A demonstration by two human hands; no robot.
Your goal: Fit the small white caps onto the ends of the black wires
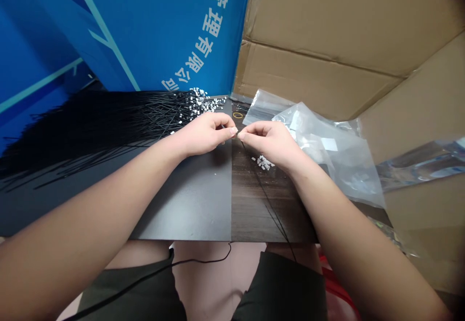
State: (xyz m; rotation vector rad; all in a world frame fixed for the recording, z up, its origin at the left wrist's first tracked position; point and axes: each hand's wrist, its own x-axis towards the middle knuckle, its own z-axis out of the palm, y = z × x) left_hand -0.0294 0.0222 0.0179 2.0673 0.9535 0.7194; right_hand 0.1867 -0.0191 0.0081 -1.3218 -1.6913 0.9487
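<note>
The right hand (271, 143) pinches a thin black wire (268, 192); the left hand (204, 134) pinches something too small to see.

Bench (181, 209) carried a fan of thin strands (90, 132) on its left half, with small blocks (207, 104) heaped at their right ends (near the far edge). A second heap (263, 163) lay right of centre, left of plastic bags (319, 142). Rubber band (238, 115) lay behind that heap. Cardboard (327, 35) stood behind the bench's right half, a printed banner (145, 25) behind its left.
</note>
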